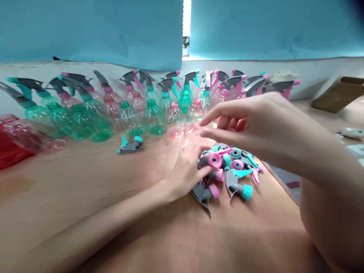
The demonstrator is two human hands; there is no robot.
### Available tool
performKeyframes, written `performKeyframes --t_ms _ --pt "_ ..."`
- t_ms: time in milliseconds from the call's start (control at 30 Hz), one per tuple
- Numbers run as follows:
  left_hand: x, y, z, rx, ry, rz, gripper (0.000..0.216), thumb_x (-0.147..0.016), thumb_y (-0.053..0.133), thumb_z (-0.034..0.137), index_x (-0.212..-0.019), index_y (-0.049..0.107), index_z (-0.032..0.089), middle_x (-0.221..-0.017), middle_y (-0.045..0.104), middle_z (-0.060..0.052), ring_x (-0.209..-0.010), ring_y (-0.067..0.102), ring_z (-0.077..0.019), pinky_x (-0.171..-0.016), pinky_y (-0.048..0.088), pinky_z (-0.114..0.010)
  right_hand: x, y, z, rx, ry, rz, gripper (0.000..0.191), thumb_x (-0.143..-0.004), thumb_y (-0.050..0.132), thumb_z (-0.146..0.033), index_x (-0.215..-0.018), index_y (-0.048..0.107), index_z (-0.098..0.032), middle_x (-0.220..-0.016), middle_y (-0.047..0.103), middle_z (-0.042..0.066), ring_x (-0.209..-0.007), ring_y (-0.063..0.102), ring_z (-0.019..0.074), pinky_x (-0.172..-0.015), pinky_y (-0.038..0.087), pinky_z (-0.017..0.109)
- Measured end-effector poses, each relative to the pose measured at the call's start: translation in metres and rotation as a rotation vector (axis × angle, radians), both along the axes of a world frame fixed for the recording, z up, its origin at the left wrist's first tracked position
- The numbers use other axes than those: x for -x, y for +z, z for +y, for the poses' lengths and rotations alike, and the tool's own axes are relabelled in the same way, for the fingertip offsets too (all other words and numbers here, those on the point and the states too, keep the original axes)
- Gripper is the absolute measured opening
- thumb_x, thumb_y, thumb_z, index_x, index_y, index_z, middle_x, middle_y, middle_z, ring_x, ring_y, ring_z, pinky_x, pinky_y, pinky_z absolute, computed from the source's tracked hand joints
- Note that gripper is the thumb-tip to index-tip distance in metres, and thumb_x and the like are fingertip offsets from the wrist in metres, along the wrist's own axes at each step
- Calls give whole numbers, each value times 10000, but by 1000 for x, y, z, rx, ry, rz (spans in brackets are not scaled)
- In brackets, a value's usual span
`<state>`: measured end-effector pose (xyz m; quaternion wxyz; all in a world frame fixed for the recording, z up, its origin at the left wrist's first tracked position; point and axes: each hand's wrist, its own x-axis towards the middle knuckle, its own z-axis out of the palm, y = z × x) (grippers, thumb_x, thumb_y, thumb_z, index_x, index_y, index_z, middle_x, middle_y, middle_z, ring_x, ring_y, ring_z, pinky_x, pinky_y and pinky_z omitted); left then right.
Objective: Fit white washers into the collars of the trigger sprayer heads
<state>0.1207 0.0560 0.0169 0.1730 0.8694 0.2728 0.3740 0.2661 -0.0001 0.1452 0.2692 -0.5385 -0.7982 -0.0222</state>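
Observation:
A heap of grey spray-trigger heads (230, 170) with pink and teal collars lies on the brown table (85, 189). My left hand (186, 167) rests at the heap's left edge, fingers curled round a grey head with a pink collar (212, 161). Just above the heap hovers my right hand (244, 117), fingers stretched out toward the left and holding nothing. One lone teal-and-grey trigger head (130, 145) lies apart to the left.
Several pink and teal clear bottles (153, 117), some fitted with triggers, stand in rows along the white back wall. A red bin (10, 142) with bottles sits at far left. A cardboard box (339, 93) is at the right, beyond the table's right edge.

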Motion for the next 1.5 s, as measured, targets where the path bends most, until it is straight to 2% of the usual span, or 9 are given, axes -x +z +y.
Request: performKeyframes --t_ms 133,300,433,567,733,900,1200,1333,1500 --pt "7 -9 -12 -24 -123 134 367 -752 733 367 -1047 588 203 -1074 659 -52 -1054 581 -228 -924 433 -394 -4 -1 2 115 2 -33 183 -832 580 -367 -860 725 -259 -625 620 -26 -566 556 107 -495 364 251" --pt "34 -2 -12 -54 -32 197 249 -888 572 363 -1076 584 199 -1080 635 -52 -1031 569 -192 -905 431 -342 -8 -9 10 253 49 -183 282 -820 570 -437 -1031 661 -274 -702 640 -14 -592 556 137 -492 345 265" --pt "67 5 1 -85 183 251 198 -920 510 324 -1036 597 191 -1037 631 -53 -983 569 -208 -873 430 -357 -7 -19 12 370 137 -334 259 -807 573 -422 -976 637 -237 -705 618 -6 -571 533 144 -473 316 267" --pt "105 6 32 -142 536 286 270 -898 514 370 -1026 616 155 -1016 623 -127 -995 541 -310 -851 387 -465 1 -29 12 400 205 -318 190 -816 567 -401 -887 639 -240 -647 596 -21 -501 497 123 -483 290 272" --pt "128 1 75 -189 786 365 393 -801 589 516 -753 640 129 -839 620 -194 -1001 499 -438 -809 317 -557 13 -36 9 433 199 -264 158 -813 584 -383 -893 652 -266 -660 613 -16 -476 490 115 -457 268 266" --pt "124 1 79 -141 713 461 277 -740 687 420 -687 615 158 -745 643 -144 -911 547 -393 -787 328 -505 21 -35 4 508 172 -243 144 -806 587 -329 -919 650 -264 -571 555 -31 -418 459 99 -399 284 237" --pt "123 18 -1 12 306 515 233 -747 703 403 -902 671 231 -846 689 -12 -865 575 -256 -748 341 -369 34 -35 11 590 187 -253 239 -835 538 -373 -1034 623 -272 -806 652 4 -576 545 132 -466 356 238" --pt "120 19 -22 -12 252 361 319 -789 676 420 -1057 637 252 -913 679 -13 -906 548 -238 -784 370 -375 41 -39 15 548 225 -163 215 -850 534 -349 -1029 610 -256 -824 654 -4 -651 573 131 -514 374 230" --pt "122 -4 -23 88 188 143 342 -805 675 309 -1129 598 233 -1012 608 -34 -899 578 -189 -762 472 -301 47 -43 17 529 253 -102 160 -855 540 -308 -972 617 -230 -782 640 -5 -651 560 128 -520 367 226"
